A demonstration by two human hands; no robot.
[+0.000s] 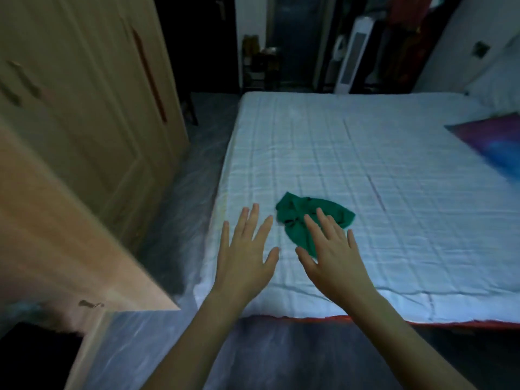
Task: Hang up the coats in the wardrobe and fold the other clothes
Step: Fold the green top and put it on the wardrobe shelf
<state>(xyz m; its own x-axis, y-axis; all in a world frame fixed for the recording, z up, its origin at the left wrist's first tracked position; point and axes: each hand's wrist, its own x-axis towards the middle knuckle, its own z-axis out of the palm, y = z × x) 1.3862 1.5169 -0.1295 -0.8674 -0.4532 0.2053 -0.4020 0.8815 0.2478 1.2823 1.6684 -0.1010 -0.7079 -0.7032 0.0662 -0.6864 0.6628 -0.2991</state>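
Nearest, at 8 o'clock, a wardrobe door (pixel 70 220) swings out toward the camera, blurred; it stands open, so the wardrobe (pixel 84 94) behind it at 10 o'clock is reachable for hanging. Its inside is out of view, so what it holds cannot be told.

Both arms stretch forward from 6 o'clock over the bed's near edge. The left hand (pixel 247 249) is spread wide, fingers straight, palm down, holding nothing, just left of the garment. The right hand (pixel 329 249) is likewise flat and spread, empty, its fingers overlapping the cloth's near side; whether it touches cannot be told. Such flat, open palms suit reaching to spread or smooth fabric, probably the start of a fold.

The green garment (pixel 295 218) lies crumpled in a small heap near the frame's centre, on the bed (pixel 394 192) toward its near-left corner. It looks light, not a coat, so folding fits.

Farther, at 3 o'clock, a purple-blue pillow (pixel 495 142) rests on the bed. At 1 o'clock, a white tower fan (pixel 353 54) stands beyond the far edge.
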